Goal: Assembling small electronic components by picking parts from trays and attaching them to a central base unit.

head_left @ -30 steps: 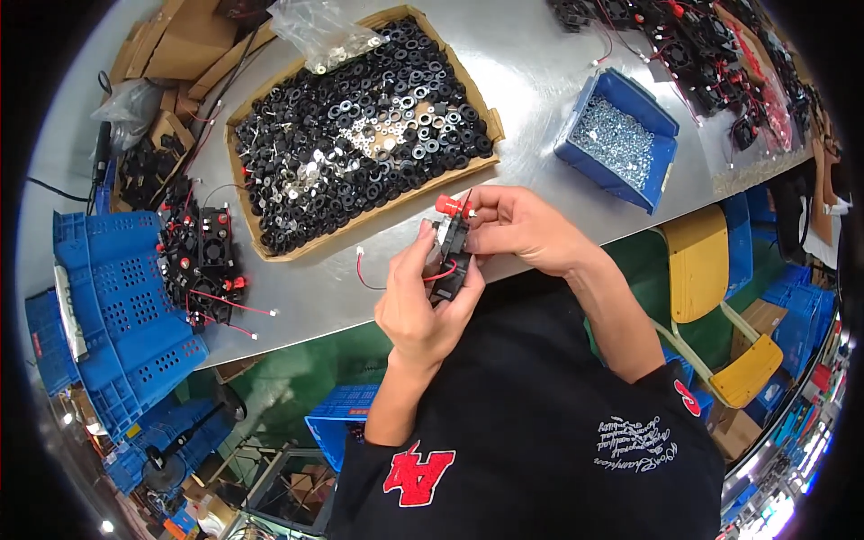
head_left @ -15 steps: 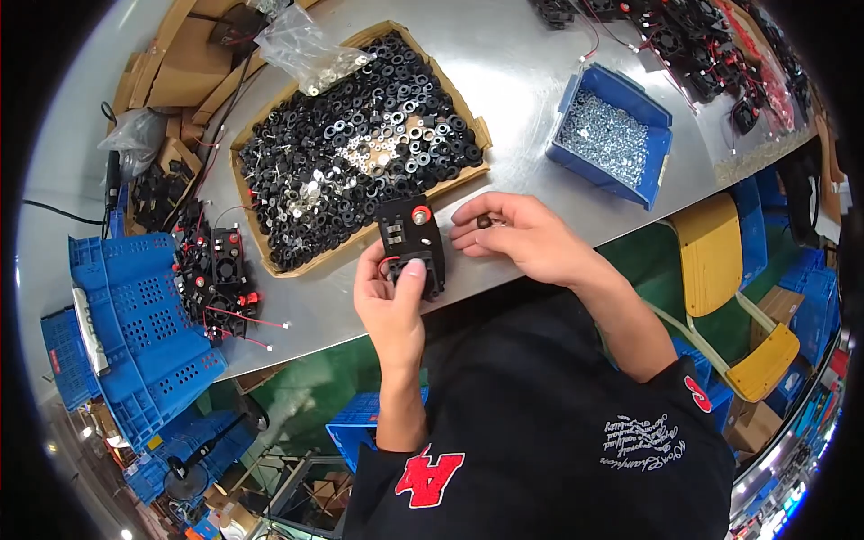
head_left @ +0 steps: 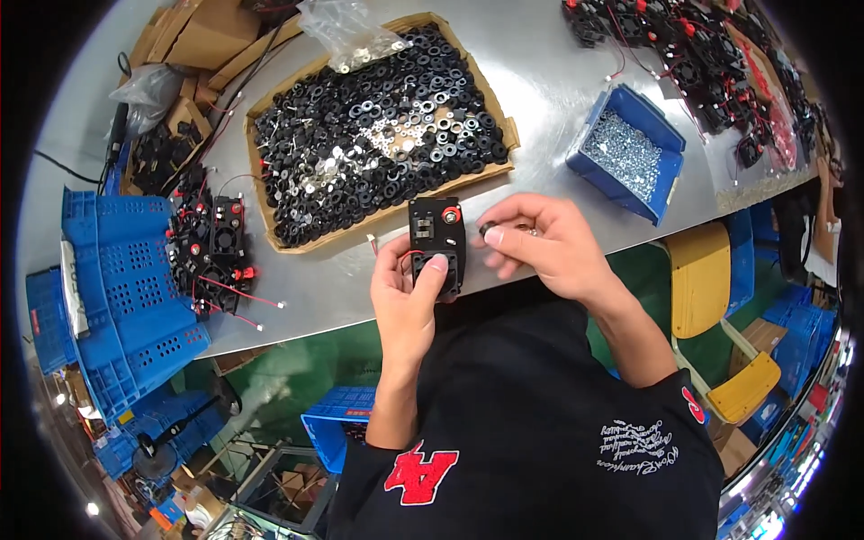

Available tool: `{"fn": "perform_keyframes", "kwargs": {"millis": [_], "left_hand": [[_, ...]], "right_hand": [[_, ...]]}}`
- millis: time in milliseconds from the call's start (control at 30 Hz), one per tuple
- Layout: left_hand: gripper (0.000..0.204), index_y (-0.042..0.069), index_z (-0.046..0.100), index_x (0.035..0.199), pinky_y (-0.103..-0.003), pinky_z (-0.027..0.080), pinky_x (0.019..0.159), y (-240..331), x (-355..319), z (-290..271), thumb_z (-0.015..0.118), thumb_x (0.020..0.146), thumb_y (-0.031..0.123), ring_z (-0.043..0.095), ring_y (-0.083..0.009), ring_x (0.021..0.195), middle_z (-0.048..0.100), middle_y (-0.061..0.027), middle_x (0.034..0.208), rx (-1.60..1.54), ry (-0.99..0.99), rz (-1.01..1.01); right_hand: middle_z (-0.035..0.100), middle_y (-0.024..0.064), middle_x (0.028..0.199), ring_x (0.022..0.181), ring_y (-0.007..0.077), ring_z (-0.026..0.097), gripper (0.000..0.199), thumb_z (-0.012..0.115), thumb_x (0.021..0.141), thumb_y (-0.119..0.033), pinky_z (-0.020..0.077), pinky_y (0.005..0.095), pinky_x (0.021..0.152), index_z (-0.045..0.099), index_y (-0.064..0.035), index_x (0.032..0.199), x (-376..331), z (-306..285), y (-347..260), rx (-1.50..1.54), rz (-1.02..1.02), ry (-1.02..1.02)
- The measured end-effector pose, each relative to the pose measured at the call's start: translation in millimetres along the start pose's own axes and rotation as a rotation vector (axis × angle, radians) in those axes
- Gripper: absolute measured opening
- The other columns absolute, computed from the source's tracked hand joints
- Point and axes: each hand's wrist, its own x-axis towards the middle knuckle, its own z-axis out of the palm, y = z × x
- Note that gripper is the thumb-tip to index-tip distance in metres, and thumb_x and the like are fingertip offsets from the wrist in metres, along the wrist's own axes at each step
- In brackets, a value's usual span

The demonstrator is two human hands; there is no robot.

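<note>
My left hand is closed round the lower end of a black fan unit, its thumb lying over the fan. On the unit's upper face is a bolt post with a red ring round it, beside a small metal clip. Just to the right, my right hand pinches a small dark round piece between thumb and forefinger, apart from the unit. Something small and silvery shows among its other fingers, too little to name. A short wire with a white plug sticks out beside my left hand.
A shallow cardboard tray of black rings, washers and nuts lies beyond my hands. A blue bin of small metal parts stands to the right. More fan units sit at left, near a blue crate. A yellow chair stands right.
Both hands and the fan unit have shifted slightly right in view. The unit stands more upright, and the dark piece has come out to the right fingertips. The background has shifted too.
</note>
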Motion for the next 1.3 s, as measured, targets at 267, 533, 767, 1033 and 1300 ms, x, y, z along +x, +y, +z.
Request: {"fn": "perform_keyframes", "kwargs": {"millis": [267,533,767,1033,1300], "left_hand": [[0.035,-0.004,0.049,0.117,-0.024,0.051,0.076,-6.4,-5.9,5.6,0.063,0.086,0.003,0.061,-0.0103,0.087,0.062,-0.0083,0.101,-0.007,-0.056,0.137],[0.039,-0.004,0.047,0.119,-0.023,0.053,0.071,-8.7,-4.6,-5.0,0.065,0.087,0.006,0.061,-0.01,0.087,0.063,-0.0094,0.102,-0.113,-0.119,0.04],[0.037,-0.003,0.049,0.121,-0.024,0.053,0.055,-9.5,-1.2,-4.4,0.06,0.09,0.014,0.065,-0.0111,0.073,0.065,-0.0068,0.095,-0.101,-0.055,-0.106],[0.041,-0.003,0.047,0.122,-0.022,0.055,0.059,-11.9,3.2,-8.8,0.065,0.089,0.014,0.063,-0.0086,0.082,0.063,-0.0069,0.1,-0.11,-0.121,-0.11],[0.04,-0.003,0.047,0.121,-0.022,0.056,0.059,-11.3,3.5,-10.4,0.065,0.09,0.014,0.063,-0.0088,0.083,0.063,-0.0078,0.101,-0.115,-0.124,-0.11]], "right_hand": [[0.061,-0.0013,0.08,0.067,0.0034,0.051,0.015,0.068,0.087,-0.011,0.0404,0.0192,0.06,0.067,0.0009,0.096,4.8,15.2,12.2,-0.268,-0.085,0.034],[0.059,0.0035,0.104,0.093,0.0079,0.052,0.016,0.056,0.091,-0.006,0.0443,0.0242,0.085,0.055,-0.0013,0.107,-0.2,8.1,24.1,-0.148,-0.029,0.11],[0.061,0.0115,0.114,0.107,0.0155,0.059,0.02,0.045,0.093,0.002,0.0475,0.0284,0.096,0.058,0.0037,0.108,-8.1,-15.9,4.7,-0.202,0.029,0.049],[0.062,0.0168,0.112,0.104,0.0203,0.063,0.018,0.048,0.095,-0.001,0.0504,0.0277,0.094,0.057,0.0047,0.109,4.0,-26.6,1.4,-0.23,0.045,0.107],[0.063,0.0211,0.113,0.104,0.0243,0.065,0.027,0.052,0.095,-0.005,0.0525,0.0287,0.093,0.053,0.0084,0.119,8.2,-28.4,-7.3,0.16,0.152,0.115]]}}
